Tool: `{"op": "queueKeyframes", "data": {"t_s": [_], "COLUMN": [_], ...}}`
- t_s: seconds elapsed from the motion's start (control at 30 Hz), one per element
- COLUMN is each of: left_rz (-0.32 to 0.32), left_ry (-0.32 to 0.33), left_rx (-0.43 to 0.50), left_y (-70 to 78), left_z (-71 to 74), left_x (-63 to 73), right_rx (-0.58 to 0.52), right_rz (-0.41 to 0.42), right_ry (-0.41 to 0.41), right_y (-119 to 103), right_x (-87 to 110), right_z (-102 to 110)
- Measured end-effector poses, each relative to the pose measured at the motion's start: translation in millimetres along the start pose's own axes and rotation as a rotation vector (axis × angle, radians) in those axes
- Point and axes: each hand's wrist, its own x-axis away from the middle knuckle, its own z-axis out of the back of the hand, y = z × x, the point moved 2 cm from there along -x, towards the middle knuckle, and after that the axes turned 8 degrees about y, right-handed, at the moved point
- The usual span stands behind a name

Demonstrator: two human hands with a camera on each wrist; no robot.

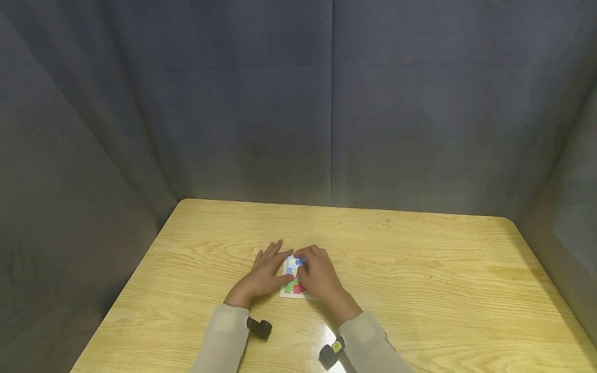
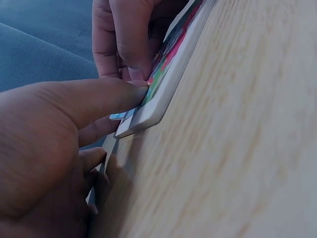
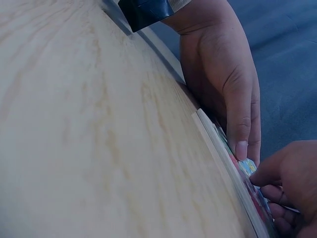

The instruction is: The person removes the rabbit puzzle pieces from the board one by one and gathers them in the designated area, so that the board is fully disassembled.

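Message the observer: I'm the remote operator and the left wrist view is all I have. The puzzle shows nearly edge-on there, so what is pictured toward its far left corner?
Observer: From the head view, the puzzle shows a yellow patch on pale blue there.
Operator: Is anything worn at the right wrist?
Observer: Yes, a black device, with a small yellow-green patch beside it.
Operator: And how does the table end on the far side?
Observer: In the head view, the table has rounded corners at its far edge.
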Motion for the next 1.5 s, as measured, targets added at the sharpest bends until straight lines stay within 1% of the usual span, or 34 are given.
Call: {"op": "queueKeyframes", "data": {"t_s": [0.17, 0.47, 0.57, 0.67, 0.83, 1.07, 1.33, 1.5], "left_rz": [0.001, 0.01, -0.001, 0.001, 0.001, 0.008, -0.003, 0.007], "left_ry": [-0.002, 0.004, 0.01, -0.001, -0.007, -0.009, -0.001, -0.006], "left_rx": [0.008, 0.008, 0.011, 0.004, -0.006, -0.009, 0.005, 0.001], "left_y": [-0.9, -0.7, -0.5, -0.9, -0.4, -0.6, -0.6, -2.3], "left_z": [0.4, 1.8, 1.4, 1.3, 1.5, 1.0, 4.0, 3.6], "left_x": [0.4, 1.2, 1.4, 1.4, 0.0, 0.3, 0.6, 1.0], "right_rx": [-0.022, -0.019, -0.021, -0.026, -0.016, 0.02, 0.03, 0.02], "right_rz": [-0.007, -0.029, -0.038, -0.042, -0.024, -0.002, 0.027, 0.018], "right_ry": [-0.002, -0.019, -0.023, -0.018, 0.008, 0.002, 0.011, 0.006], "right_y": [-0.6, -1.4, -0.4, 0.3, 0.0, -1.1, -1.6, -1.6], "right_x": [0.3, -0.9, -1.0, -1.4, -1.9, -0.4, -1.2, -1.3], "right_z": [0.6, -0.3, -0.9, -1.3, -1.0, -1.1, -2.2, -2.4]}}
